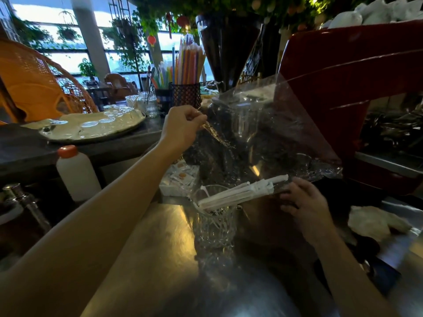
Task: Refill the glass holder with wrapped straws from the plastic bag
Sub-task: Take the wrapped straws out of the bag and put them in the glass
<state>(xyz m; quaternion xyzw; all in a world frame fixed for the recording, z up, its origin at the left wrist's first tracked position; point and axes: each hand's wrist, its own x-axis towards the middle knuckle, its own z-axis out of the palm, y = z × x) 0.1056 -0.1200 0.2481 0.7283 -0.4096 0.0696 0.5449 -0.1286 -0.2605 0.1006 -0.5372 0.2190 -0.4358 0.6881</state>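
A clear plastic bag (270, 133) is held up over the steel counter. My left hand (182, 126) pinches its upper left edge. My right hand (304, 200) grips its lower right edge, fingers curled around the plastic. A bundle of white wrapped straws (240, 192) lies slanted in the bag's bottom, its lower end over the mouth of the cut-glass holder (215, 227). The holder stands upright on the counter and holds a few white straws inside.
A white bottle with an orange cap (76, 172) stands at the left. Behind the holder sits a box of sachets (180, 179). A black mesh cup of coloured straws (186, 92), a tray of glasses (91, 126) and a red espresso machine (350, 92) stand further back.
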